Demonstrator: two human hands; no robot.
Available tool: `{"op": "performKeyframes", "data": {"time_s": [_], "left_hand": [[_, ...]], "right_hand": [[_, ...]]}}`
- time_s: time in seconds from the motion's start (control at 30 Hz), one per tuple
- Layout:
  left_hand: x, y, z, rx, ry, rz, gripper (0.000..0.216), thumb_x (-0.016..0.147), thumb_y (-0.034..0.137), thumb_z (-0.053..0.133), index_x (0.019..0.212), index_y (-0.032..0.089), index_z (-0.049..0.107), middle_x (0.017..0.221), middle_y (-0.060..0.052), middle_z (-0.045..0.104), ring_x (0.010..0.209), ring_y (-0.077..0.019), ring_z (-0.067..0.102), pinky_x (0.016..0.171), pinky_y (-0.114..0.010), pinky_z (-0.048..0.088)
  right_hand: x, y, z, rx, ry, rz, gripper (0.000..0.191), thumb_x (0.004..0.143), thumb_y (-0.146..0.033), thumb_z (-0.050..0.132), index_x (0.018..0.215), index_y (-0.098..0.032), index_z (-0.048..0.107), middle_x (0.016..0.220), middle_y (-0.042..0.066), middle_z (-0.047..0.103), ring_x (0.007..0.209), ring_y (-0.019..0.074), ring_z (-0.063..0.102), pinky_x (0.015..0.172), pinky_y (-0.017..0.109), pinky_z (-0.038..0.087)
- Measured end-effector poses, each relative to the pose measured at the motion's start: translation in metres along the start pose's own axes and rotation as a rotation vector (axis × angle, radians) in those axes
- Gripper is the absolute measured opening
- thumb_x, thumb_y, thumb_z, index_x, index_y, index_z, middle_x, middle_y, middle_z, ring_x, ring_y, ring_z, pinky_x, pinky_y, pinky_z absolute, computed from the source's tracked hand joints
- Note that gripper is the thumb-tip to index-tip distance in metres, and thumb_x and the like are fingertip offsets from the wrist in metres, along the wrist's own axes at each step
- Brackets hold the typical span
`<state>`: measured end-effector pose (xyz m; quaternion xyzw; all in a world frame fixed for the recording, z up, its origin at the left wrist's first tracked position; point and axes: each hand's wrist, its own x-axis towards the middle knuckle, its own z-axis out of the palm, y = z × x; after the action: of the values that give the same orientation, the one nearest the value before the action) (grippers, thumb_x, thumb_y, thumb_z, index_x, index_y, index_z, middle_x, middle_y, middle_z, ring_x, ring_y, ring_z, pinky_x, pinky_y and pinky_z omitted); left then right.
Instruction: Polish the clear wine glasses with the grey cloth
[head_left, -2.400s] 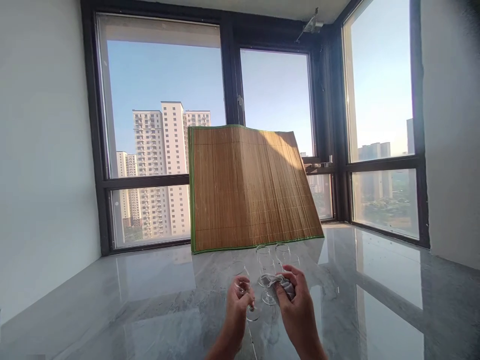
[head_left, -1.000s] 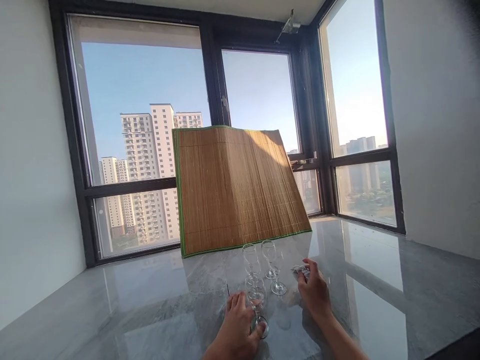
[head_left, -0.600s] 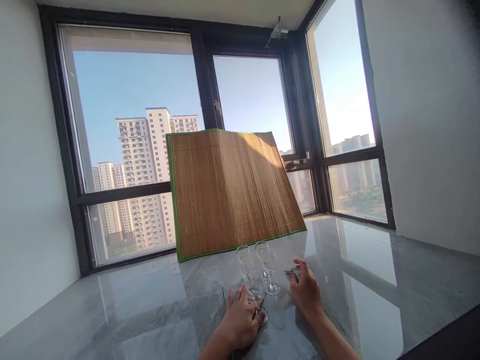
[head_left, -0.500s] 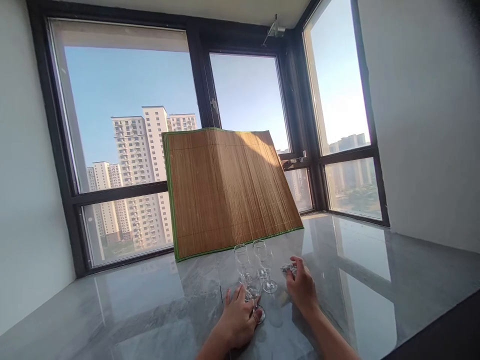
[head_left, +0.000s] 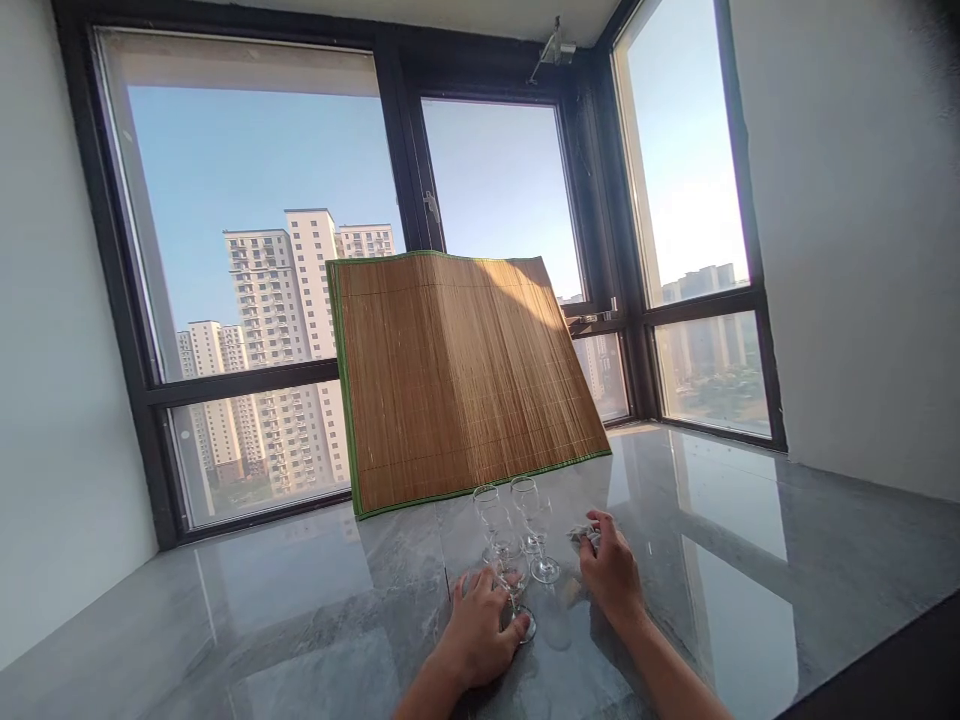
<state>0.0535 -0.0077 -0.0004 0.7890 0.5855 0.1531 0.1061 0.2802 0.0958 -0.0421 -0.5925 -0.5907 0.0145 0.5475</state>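
Note:
Several clear stemmed wine glasses (head_left: 534, 512) stand close together on the glossy grey marble surface, their outlines overlapping. My left hand (head_left: 480, 625) is at the nearest wine glass (head_left: 517, 580), low on it, with the thumb at its foot and the fingers curled by the bowl and stem. Part of the fingers is hidden or seen through the glass. To the right of the group, my right hand (head_left: 611, 570) pinches a small crumpled whitish cloth or tissue (head_left: 580, 533) between thumb and fingers, just above the surface and apart from the glasses.
Behind the glasses a brown bamboo mat (head_left: 465, 380) with green edging leans against the windows. Dark window frames (head_left: 645, 370) meet in the corner. White walls (head_left: 855, 250) border both sides of the marble surface (head_left: 300, 620), which mirrors the windows.
The view shifts slightly, so the glasses and the right hand appear a little farther right. Fingers of the left hand change position slightly at the nearest glass. My right hand keeps its pinch.

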Motion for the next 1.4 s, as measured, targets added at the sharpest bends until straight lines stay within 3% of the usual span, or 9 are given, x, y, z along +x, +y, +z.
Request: {"op": "performKeyframes", "data": {"time_s": [0.1,0.23,0.53,0.73,0.87,1.0,1.2,1.3,1.4], "left_hand": [[0.002,-0.004,-0.003,-0.055,0.030,-0.016,0.058,0.089,0.053,0.048,0.144,0.034,0.047,0.159,-0.005,0.034,0.147,-0.0315,0.025,0.121,-0.055,0.006],[0.004,-0.008,-0.003,-0.075,-0.009,0.053,0.057,0.089,0.054,0.049,0.143,0.036,0.048,0.154,-0.005,0.042,0.145,-0.0288,0.028,0.121,-0.053,0.006],[0.004,-0.009,0.002,-0.018,0.052,0.106,0.045,0.090,0.050,0.048,0.127,0.031,0.065,0.136,-0.006,0.058,0.128,-0.0267,0.046,0.114,-0.043,0.028],[-0.005,-0.013,-0.001,0.050,0.061,0.140,0.034,0.095,0.041,0.043,0.106,0.025,0.071,0.124,-0.006,0.063,0.118,-0.0237,0.052,0.108,-0.039,0.034],[-0.011,-0.020,-0.005,0.060,0.073,0.140,0.031,0.095,0.039,0.043,0.105,0.024,0.070,0.125,-0.005,0.063,0.117,-0.0232,0.052,0.107,-0.038,0.035],[-0.017,-0.045,-0.014,0.044,0.099,0.121,0.035,0.096,0.038,0.041,0.106,0.023,0.071,0.130,-0.006,0.062,0.123,-0.0228,0.050,0.109,-0.037,0.034],[-0.032,-0.118,-0.038,0.114,0.118,-0.108,0.046,0.096,0.046,0.036,0.093,0.021,0.075,0.135,-0.009,0.061,0.134,-0.0287,0.045,0.114,-0.045,0.032],[-0.037,-0.145,-0.045,0.113,0.121,-0.174,0.047,0.097,0.047,0.035,0.110,0.023,0.073,0.145,-0.005,0.054,0.142,-0.0275,0.036,0.118,-0.046,0.027],[-0.040,-0.157,-0.046,0.134,0.099,-0.212,0.051,0.096,0.045,0.035,0.138,0.023,0.057,0.154,-0.006,0.043,0.147,-0.0249,0.029,0.121,-0.044,0.022]], "right_hand": [[0.000,0.000,-0.001,0.015,0.007,0.020,0.034,0.086,-0.028,0.037,0.116,-0.020,0.051,0.102,0.010,0.068,0.090,0.0248,0.066,0.075,0.034,0.047],[0.001,0.002,-0.002,0.012,0.001,0.039,0.036,0.085,-0.032,0.038,0.117,-0.020,0.051,0.101,0.011,0.068,0.089,0.0254,0.066,0.071,0.033,0.047],[0.001,0.004,-0.001,0.022,0.017,0.026,0.034,0.085,-0.031,0.039,0.114,-0.021,0.052,0.098,0.010,0.068,0.086,0.0248,0.066,0.071,0.032,0.047],[-0.001,0.004,-0.003,0.032,-0.003,0.022,0.034,0.084,-0.032,0.039,0.113,-0.022,0.053,0.098,0.009,0.068,0.086,0.0245,0.066,0.070,0.032,0.047],[-0.001,0.003,-0.005,0.046,0.011,0.022,0.035,0.082,-0.032,0.040,0.111,-0.021,0.055,0.096,0.009,0.069,0.084,0.0246,0.066,0.068,0.032,0.046],[0.000,0.001,-0.006,0.048,-0.010,0.036,0.036,0.081,-0.034,0.039,0.110,-0.020,0.055,0.095,0.010,0.069,0.085,0.0256,0.065,0.066,0.032,0.045],[0.001,0.002,-0.006,0.025,-0.050,0.037,0.037,0.082,-0.033,0.038,0.112,-0.020,0.055,0.099,0.012,0.069,0.087,0.0254,0.066,0.068,0.032,0.046],[0.000,0.004,-0.004,0.016,-0.055,0.037,0.036,0.082,-0.033,0.039,0.113,-0.021,0.054,0.097,0.010,0.069,0.086,0.0255,0.066,0.069,0.032,0.046],[0.000,0.006,-0.003,0.007,-0.051,0.038,0.035,0.083,-0.034,0.040,0.112,-0.022,0.053,0.095,0.009,0.068,0.084,0.0252,0.065,0.069,0.032,0.045]]}}
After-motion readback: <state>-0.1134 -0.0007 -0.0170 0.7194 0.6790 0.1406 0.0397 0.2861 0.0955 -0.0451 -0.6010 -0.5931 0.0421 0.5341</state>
